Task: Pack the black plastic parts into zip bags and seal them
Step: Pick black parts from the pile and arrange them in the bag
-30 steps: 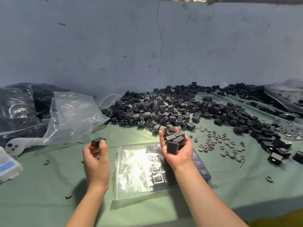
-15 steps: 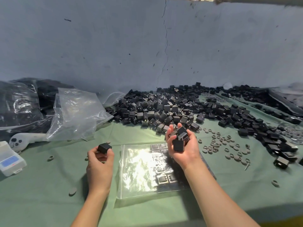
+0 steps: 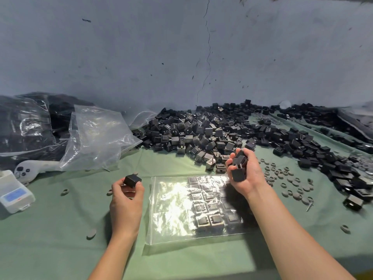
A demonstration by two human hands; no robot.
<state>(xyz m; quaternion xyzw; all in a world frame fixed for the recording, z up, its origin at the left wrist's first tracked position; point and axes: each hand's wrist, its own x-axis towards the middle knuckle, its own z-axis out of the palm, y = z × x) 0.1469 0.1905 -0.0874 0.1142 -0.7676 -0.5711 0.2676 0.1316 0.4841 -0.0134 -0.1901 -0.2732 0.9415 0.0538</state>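
My left hand (image 3: 126, 201) pinches a single black part (image 3: 132, 180) between thumb and fingertips, lifted a little off the green cloth (image 3: 50, 249). My right hand (image 3: 246, 178), palm turned toward me, is curled round a handful of black parts (image 3: 239, 168) stacked against my fingers. Between my two hands, and reaching back toward me, the zip bag (image 3: 173, 209) lies flat on the cloth. The side under my right wrist holds packed parts (image 3: 210, 215) laid in rows, and the side nearer my left hand is bare plastic catching the light. I cannot tell whether its mouth is open or pressed closed. Just past my right fingertips begins the loose pile (image 3: 201, 132) of the same black pieces, which spreads away along the grey wall (image 3: 141, 57) and curves round to the far side of my right hand. Nearer, just to the outside of that hand, grey discs and rings (image 3: 286, 178) are scattered on the cloth, with a screw (image 3: 309, 206) at their near edge. Beyond my left hand and off to its outer side lies a heap of crumpled clear bags (image 3: 96, 138), and further out are dark filled bags (image 3: 24, 126). In front of those lie a white controller (image 3: 30, 168) and a white box (image 3: 14, 195) with a blue panel.
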